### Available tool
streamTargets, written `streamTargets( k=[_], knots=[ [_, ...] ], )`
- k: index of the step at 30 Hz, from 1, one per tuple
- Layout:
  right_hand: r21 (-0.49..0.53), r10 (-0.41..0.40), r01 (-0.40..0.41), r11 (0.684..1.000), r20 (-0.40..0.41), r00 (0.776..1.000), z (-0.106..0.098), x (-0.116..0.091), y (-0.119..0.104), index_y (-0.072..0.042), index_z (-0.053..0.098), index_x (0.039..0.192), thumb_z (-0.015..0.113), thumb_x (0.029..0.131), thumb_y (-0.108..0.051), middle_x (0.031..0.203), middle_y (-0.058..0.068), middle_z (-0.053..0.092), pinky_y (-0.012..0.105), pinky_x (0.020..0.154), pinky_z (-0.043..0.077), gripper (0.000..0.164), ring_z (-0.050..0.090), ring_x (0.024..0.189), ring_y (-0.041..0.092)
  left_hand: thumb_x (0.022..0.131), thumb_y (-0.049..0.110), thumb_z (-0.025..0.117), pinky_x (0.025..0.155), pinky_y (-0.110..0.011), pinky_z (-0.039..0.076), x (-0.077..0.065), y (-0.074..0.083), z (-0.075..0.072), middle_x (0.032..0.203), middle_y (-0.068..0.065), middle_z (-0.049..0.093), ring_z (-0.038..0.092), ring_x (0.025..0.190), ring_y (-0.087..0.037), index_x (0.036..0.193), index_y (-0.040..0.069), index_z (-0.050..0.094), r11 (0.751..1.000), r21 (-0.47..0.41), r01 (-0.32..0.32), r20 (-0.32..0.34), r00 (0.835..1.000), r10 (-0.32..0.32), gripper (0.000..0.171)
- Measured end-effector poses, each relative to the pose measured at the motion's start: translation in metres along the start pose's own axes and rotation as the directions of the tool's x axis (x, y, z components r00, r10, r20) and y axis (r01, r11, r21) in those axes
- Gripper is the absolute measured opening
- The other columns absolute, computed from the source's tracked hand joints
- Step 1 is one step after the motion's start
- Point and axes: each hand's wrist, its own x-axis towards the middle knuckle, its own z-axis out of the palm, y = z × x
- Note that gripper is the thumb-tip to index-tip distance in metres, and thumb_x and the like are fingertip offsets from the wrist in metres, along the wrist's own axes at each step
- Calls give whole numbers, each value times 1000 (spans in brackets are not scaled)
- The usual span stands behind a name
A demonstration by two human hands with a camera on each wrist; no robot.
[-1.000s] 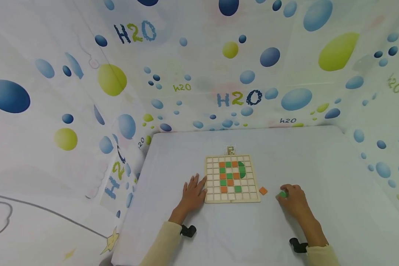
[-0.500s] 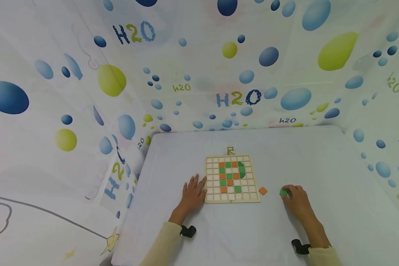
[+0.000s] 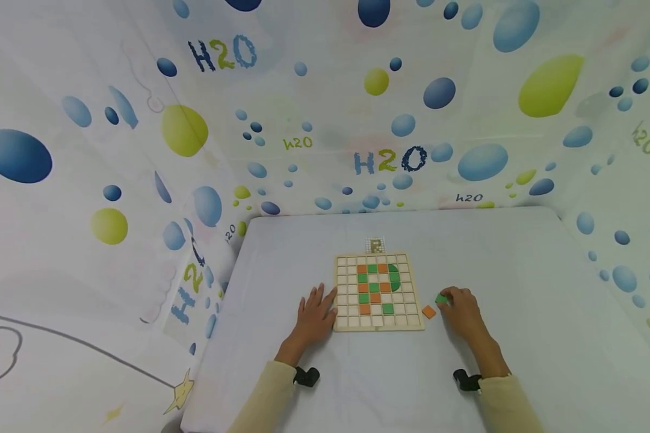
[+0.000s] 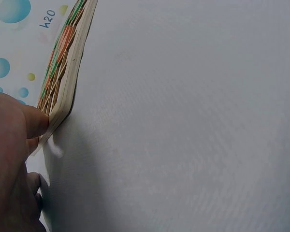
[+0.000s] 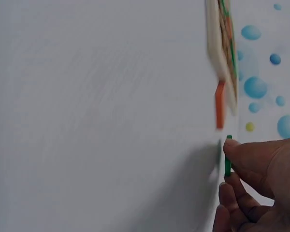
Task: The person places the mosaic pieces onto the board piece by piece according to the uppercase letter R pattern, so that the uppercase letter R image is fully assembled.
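Note:
A wooden grid board (image 3: 406, 322) lies on the white-covered table, with orange and green tiles set in its cells in a P-like shape. My left hand (image 3: 316, 316) rests against the board's left edge, fingers spread and fairly straight; the left wrist view has the thumb (image 4: 36, 122) touching the rim. To the right of the board, my right hand (image 3: 464, 313) pinches a green tile (image 5: 228, 162) between thumb and fingers, just above the cloth. A loose orange tile (image 3: 429, 311) lies between that hand and the board's right edge.
A small card (image 3: 375, 245) with a P pattern lies just beyond the board's far edge. White cloth (image 3: 520, 270) covers the table. Patterned curtain walls (image 3: 325, 108) stand behind and at both sides.
My right hand has moved left and slightly away from me, carrying the green tile closer to the board. The left hand and the board have stayed in place.

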Motion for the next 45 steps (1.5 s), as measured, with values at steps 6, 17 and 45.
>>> streamTargets(
  k=[6,17,45],
  knots=[
    [62,5,-8,998,36,999,16,1,-41,6,64,128,69,100,-11,129,30,56,59,98,50,33,56,121,46,111,31,44,126,-68,10,0,0,-1,175,-17,21,15,163,-41,165,17,39,1000,-4,8,14,1000,-8,56],
    [45,-234,231,972,83,969,74,-16,-98,-6,72,115,80,93,-11,111,10,63,45,84,50,24,59,100,25,111,31,44,126,-68,11,2,-2,1,175,-18,21,16,162,-41,165,18,39,1000,14,6,16,1000,-6,56],
    [-94,-433,442,892,103,895,95,-37,-116,-18,72,97,82,92,-9,102,-2,64,42,77,45,14,60,96,21,110,32,44,125,-69,12,1,-5,4,174,-18,23,18,162,-42,164,18,40,1000,14,-13,0,1000,13,56]
  ],
)
